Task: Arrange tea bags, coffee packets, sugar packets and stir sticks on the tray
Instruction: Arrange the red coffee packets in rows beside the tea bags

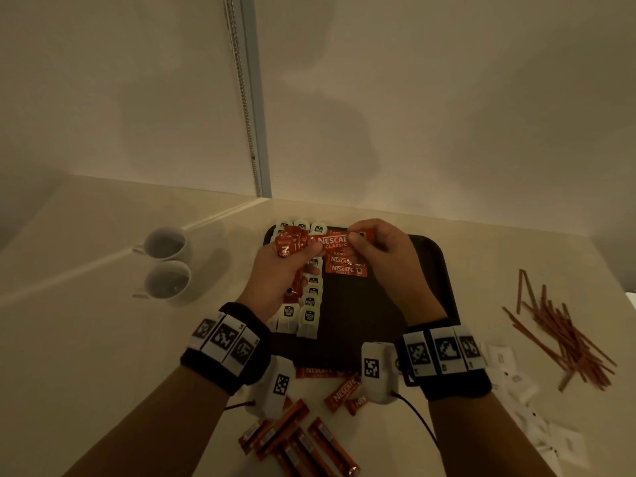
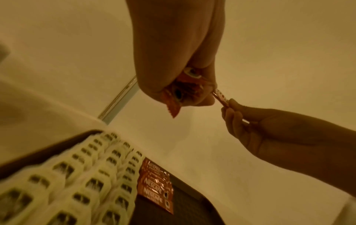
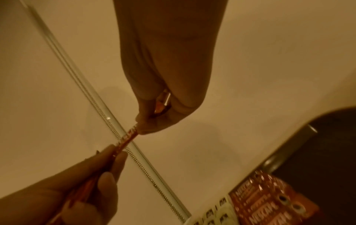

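My left hand [image 1: 289, 259] grips a bunch of coffee pkts; right hand [image 1: 373, 247] pinches one packet [image 1: 332, 243] above the tray [image 1: 426, 270]. I should pull it out slowly, then lay it straight w/ the placed row [image 1: 346, 266] beside the tea bags [image 1: 309, 304].

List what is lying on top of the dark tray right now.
On the tray: rows of white tea bags along its left side and a few red coffee packets laid beside them. The left hand covers part of the tea bag rows; what lies beneath it is hidden.
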`<move>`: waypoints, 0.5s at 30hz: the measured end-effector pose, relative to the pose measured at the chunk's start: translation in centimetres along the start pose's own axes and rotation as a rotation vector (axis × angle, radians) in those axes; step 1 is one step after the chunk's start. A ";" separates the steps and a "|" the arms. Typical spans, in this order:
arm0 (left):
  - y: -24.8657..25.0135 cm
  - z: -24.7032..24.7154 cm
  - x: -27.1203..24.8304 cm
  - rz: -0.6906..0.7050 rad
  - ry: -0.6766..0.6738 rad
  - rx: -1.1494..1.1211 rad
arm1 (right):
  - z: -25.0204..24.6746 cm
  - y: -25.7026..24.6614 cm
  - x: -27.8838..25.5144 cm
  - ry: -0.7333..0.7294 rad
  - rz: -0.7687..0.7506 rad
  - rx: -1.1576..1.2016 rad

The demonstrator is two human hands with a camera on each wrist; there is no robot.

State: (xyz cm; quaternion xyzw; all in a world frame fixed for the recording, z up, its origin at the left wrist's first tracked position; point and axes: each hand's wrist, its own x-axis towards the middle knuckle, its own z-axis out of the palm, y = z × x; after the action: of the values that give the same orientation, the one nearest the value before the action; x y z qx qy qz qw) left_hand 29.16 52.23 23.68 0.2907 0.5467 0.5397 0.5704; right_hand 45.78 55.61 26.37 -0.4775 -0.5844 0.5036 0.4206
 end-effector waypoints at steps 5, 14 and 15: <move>0.4 0.0 0.5 0.089 0.037 0.109 | -0.3 1.0 -0.1 -0.047 0.098 0.201; -0.7 -1.5 1.2 -0.086 0.143 0.069 | -3.2 3.6 2.7 -0.126 0.098 -0.263; -0.7 -1.9 1.2 -0.156 0.151 0.048 | -3.7 4.4 3.1 -0.077 0.118 -0.256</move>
State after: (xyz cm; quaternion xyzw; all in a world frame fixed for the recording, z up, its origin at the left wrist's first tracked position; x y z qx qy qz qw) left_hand 27.36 52.71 22.17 0.2193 0.6218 0.5007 0.5609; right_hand 49.40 59.48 22.52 -0.5410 -0.6306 0.4666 0.3032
